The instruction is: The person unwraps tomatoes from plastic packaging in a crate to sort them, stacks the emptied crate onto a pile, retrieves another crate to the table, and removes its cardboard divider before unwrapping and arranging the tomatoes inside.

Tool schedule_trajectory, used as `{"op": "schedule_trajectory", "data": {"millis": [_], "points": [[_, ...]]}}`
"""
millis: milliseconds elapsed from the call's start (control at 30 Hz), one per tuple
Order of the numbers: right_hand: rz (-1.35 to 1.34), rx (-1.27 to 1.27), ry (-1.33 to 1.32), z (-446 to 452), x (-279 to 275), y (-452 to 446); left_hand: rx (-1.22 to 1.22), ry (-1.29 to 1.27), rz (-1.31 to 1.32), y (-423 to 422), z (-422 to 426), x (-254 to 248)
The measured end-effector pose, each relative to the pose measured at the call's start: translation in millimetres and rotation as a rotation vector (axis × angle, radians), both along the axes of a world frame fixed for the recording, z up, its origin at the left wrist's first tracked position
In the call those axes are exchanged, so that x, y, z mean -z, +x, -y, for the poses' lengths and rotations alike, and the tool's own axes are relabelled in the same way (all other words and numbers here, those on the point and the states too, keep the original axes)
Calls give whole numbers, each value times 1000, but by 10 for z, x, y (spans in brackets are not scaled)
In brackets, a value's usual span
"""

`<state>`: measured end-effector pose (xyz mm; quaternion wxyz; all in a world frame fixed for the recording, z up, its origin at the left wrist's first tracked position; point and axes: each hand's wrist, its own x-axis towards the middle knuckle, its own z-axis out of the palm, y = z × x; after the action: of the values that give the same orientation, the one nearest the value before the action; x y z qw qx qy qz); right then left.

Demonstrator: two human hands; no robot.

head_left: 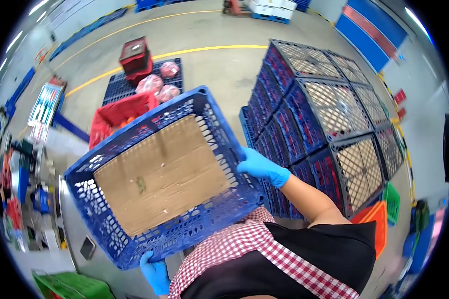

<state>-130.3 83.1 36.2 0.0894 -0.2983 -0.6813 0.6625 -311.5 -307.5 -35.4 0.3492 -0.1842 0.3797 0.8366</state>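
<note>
A blue plastic crate (184,239) is held up tilted in front of me, with slotted side walls. Brown cardboard (169,174) lines its bottom, and a small green leaf scrap (140,185) lies on it with a few pale bits. My right hand (264,168), in a blue glove, grips the crate's right wall near the rim. At the near lower corner, my left hand (155,274), also gloved in blue, is closed on the rim; some of its fingers are hidden behind the crate.
Stacked blue crates (304,119) rise close on my right. A red crate (102,121) and a dark pallet (115,89) with bagged goods (149,83) are beyond. A metal table (75,219) bearing a phone (88,247) is at left. Orange (379,229) and green crates (391,204) sit lower right.
</note>
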Motion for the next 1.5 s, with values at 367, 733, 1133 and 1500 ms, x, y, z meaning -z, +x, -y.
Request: {"op": "schedule_trajectory", "data": {"millis": [367,733,1133,1500], "points": [[-46,525,-115,-473,164,910,491,-102,22,-681,-1698,-34],[-109,412,-107,-2538,226,625,410,-190,187,-940,-3458,367],[-40,588,-400,-3299,1097,533,1082,-743,-965,-2177,-6098,997],[312,999,-312,-3986,1351,-80,1143,-582,-1127,-3000,-10020,2213]]}}
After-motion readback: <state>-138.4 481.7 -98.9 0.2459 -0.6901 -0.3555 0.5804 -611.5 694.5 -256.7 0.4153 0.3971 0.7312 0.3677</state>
